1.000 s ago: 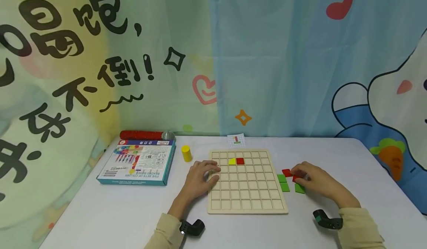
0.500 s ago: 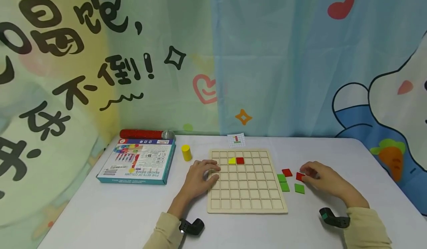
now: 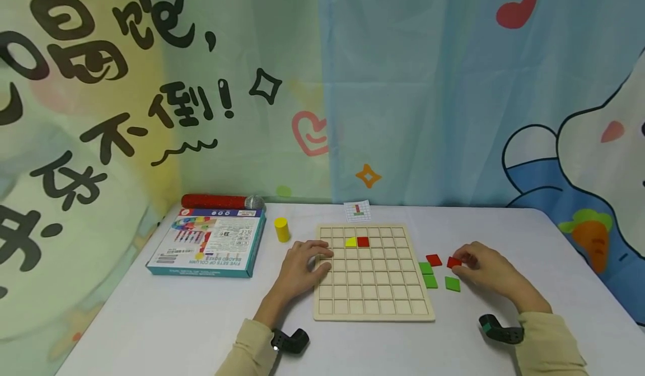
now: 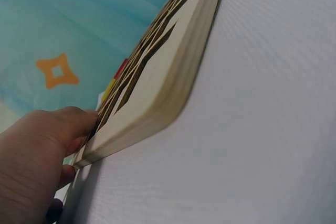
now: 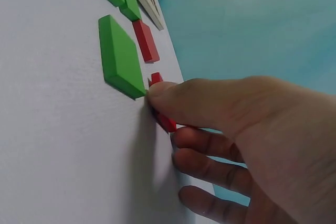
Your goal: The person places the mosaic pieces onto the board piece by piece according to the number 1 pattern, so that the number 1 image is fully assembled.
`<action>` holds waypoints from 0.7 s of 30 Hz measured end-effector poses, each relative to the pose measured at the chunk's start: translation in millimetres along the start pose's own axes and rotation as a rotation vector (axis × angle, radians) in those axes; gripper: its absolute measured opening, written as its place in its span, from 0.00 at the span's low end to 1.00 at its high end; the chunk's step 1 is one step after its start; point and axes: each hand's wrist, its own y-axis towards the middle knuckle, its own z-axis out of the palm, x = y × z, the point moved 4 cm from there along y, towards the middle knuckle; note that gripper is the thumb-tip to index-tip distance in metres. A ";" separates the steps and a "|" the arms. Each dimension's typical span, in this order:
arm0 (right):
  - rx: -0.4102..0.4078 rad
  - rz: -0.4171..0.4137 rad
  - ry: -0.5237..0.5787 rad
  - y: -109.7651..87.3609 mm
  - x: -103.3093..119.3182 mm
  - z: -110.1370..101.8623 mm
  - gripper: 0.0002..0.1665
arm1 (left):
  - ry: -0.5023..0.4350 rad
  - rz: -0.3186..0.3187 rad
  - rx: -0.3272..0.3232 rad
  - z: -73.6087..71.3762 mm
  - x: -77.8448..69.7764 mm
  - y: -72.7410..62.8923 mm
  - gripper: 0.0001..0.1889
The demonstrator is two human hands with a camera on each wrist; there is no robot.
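Observation:
In the head view, my left hand (image 3: pixel 303 267) rests on the left edge of a square wooden grid board (image 3: pixel 374 278), fingers and thumb lying loosely over its rim. One yellow piece (image 3: pixel 350 243) with a slanted side and a red tile (image 3: pixel 363 242) sit side by side in the board's upper rows. Right of the board, my right hand (image 3: pixel 486 269) pinches a second red tile (image 5: pixel 167 121) between thumb and fingers, low over the table. Close to it lie another red tile (image 3: pixel 433 260) and a green tile (image 3: pixel 452 284); two more green tiles (image 3: pixel 430 281) lie along the board's right edge.
A small printed card (image 3: pixel 357 211) lies behind the board. At the left back are a yellow cylinder (image 3: pixel 281 230), a flat cardboard box (image 3: pixel 206 244) and a red microphone (image 3: pixel 216 201). A patterned curtain (image 3: pixel 403 85) hangs behind the white table (image 3: pixel 176 325).
My right hand has shifted right from over the red and green tiles, uncovering the green one, and the red tile at its fingertips has moved slightly right and away. The left hand has stayed put.

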 end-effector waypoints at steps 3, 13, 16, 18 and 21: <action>0.000 0.012 0.005 0.5 0.4 -1.2 0.19 | -0.001 0.004 -0.002 0.1 0.6 0.2 0.11; -0.089 -0.027 0.029 0.4 10.9 -2.5 0.19 | 0.007 0.013 -0.007 1.1 1.6 0.0 0.11; -0.106 -0.035 0.038 1.8 14.5 -1.7 0.18 | 0.002 0.006 -0.004 1.3 1.9 -0.2 0.11; -0.113 -0.056 0.046 3.1 16.5 -0.4 0.18 | -0.006 -0.002 -0.002 1.7 2.5 -0.2 0.11; -0.137 -0.100 0.048 5.3 20.0 1.4 0.18 | -0.016 -0.017 0.005 2.0 3.1 0.1 0.11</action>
